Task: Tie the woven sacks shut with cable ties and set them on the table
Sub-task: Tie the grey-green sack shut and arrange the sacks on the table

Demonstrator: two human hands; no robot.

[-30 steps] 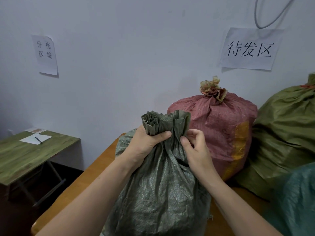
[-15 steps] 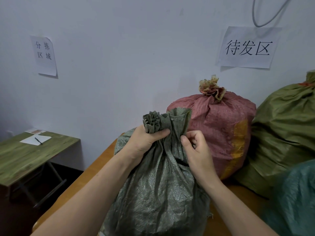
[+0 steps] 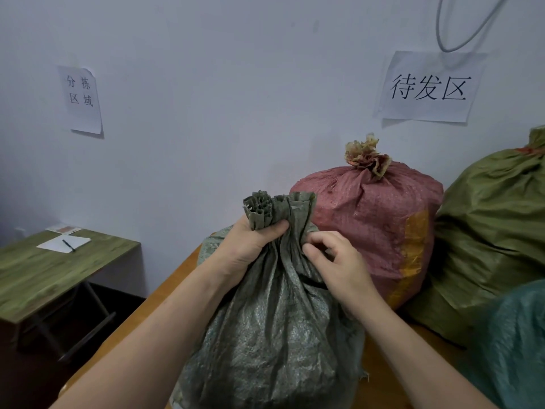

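A grey-green woven sack (image 3: 274, 335) stands on the orange-brown table (image 3: 165, 290) right in front of me. Its mouth is gathered into a pleated bunch (image 3: 274, 209). My left hand (image 3: 250, 246) grips the neck just under that bunch. My right hand (image 3: 333, 261) pinches the folds on the neck's right side. A thin dark strip (image 3: 314, 283), perhaps a cable tie, shows below my right thumb; I cannot make it out for certain.
Behind stands a red woven sack (image 3: 380, 225) with a tied top, beside an olive sack (image 3: 495, 249) and a teal sack (image 3: 513, 343) at the right. A low green table (image 3: 44, 276) with paper and a pen (image 3: 68, 245) stands at the left. Two paper signs hang on the wall.
My right hand has shifted a little leftward along the neck, gathering more folds toward my left hand. The left hand keeps its grip.
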